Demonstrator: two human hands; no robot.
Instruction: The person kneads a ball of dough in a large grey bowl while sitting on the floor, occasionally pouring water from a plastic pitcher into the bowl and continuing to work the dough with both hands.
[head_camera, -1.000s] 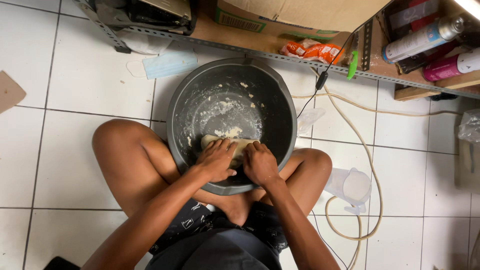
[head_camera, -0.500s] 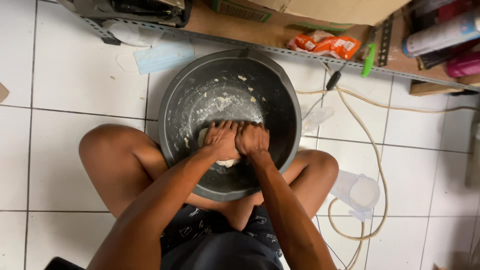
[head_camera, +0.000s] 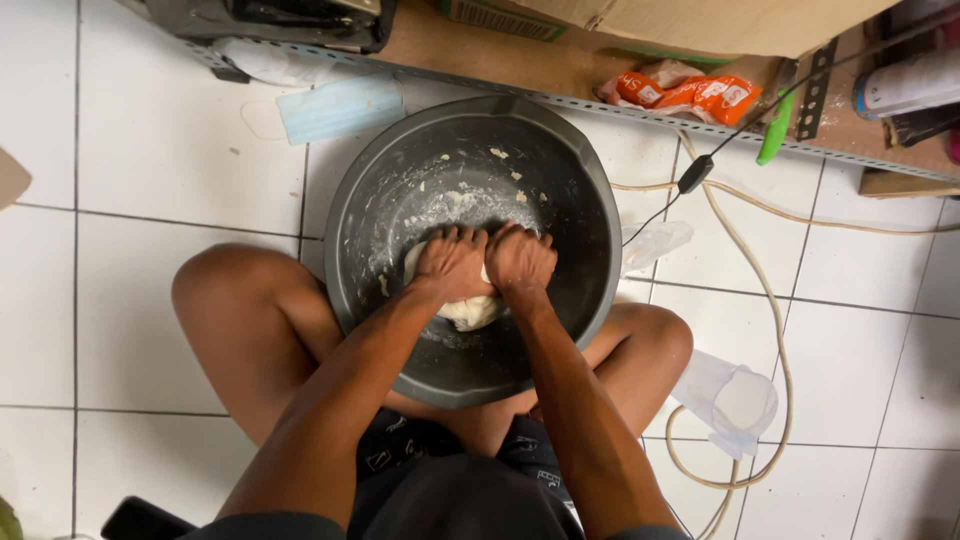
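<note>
Dough (head_camera: 468, 312), a pale lump, lies on the floor of a large dark grey plastic basin (head_camera: 590, 250), near the side closest to the person, and both hands are pressed down on top of it. The left hand (head_camera: 452, 262) and the right hand (head_camera: 518, 258) sit side by side, touching, each curled into a loose fist with the knuckles pointing away from the body; the fingers are folded in rather than spread, and they push on the dough rather than grip it. Only the near edge of the lump shows below the wrists. Both forearms run straight down into the basin from the bottom of the view.

The basin stands on the floor between the person's bent bare knees, its inner wall smeared with flour and dotted with small scraps of dough on the far side.

The floor is white tile (head_camera: 120, 150) with dark grout lines. A clear plastic bag (head_camera: 735, 400) lies by the right knee, and a beige cord (head_camera: 775, 330) loops around it. Beyond the basin, a light blue face mask (head_camera: 340, 108) lies on the tiles. Farthest off runs a low metal-edged shelf (head_camera: 560, 70) with an orange snack packet (head_camera: 690, 92), a green-handled tool (head_camera: 775, 140) and a cardboard box (head_camera: 700, 20)
</note>
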